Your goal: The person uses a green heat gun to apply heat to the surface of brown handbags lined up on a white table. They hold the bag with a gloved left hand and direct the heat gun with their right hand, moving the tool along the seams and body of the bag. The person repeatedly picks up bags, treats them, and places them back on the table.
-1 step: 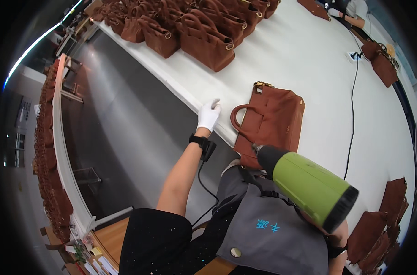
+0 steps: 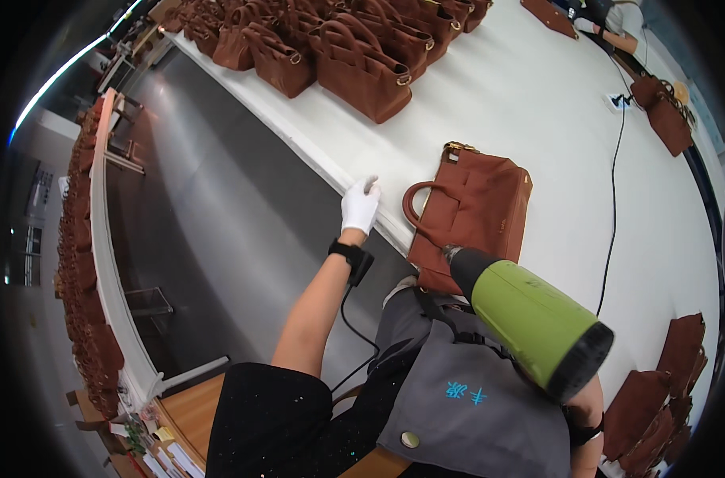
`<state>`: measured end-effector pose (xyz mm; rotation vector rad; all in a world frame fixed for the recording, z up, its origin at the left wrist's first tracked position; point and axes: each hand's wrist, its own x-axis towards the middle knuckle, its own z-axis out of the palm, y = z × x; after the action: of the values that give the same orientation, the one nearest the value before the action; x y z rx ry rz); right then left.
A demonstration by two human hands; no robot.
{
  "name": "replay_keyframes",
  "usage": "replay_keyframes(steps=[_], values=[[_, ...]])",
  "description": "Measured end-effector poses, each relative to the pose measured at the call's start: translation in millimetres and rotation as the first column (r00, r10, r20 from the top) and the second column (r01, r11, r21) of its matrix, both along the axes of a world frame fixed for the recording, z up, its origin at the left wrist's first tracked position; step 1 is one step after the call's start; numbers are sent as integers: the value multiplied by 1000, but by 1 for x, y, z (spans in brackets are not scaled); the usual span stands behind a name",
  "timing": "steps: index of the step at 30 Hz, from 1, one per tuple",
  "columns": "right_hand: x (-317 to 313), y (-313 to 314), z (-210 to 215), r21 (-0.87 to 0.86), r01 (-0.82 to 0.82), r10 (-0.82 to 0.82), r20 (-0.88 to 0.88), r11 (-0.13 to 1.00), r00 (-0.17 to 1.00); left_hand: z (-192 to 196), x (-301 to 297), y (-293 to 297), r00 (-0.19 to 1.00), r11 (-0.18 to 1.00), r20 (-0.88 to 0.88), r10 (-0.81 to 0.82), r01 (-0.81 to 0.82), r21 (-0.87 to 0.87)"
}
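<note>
Holding a green heat gun [image 2: 529, 323] low on my right, I have its dark nozzle aimed at the near edge of the brown leather handbag [image 2: 472, 211] lying flat on the white table [image 2: 553, 119]. My right hand sits behind the gun's body and out of sight, so I cannot tell how its fingers close; the tool is plainly carried from that side. My left hand [image 2: 359, 205], in a white glove, rests with fingers loosely spread on the table's front edge, just beside the bag's looped handle, holding nothing.

I judge this to be the heating pass over the bag's lower edge. The next move calls for steadying the bag with the left hand and sweeping the nozzle evenly, without lingering on one spot.

The bag looks like soft, matte rust-brown leather, with a curved handle toward me and brass hardware at the far end. A row of similar upright handbags [image 2: 338, 48] stands well apart at the table's far left.
</note>
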<state>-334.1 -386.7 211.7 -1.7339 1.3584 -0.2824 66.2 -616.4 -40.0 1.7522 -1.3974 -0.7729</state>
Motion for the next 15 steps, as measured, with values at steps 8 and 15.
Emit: replay_keyframes(steps=[8,15], values=[[39,-25,9,-95,208,-211,-31,974,977,51,-40,77,634,652,617,-467,718,-244],[41,-19,14,-45,405,-397,122,913,910,67,-67,54,654,729,584,-481,668,-149]])
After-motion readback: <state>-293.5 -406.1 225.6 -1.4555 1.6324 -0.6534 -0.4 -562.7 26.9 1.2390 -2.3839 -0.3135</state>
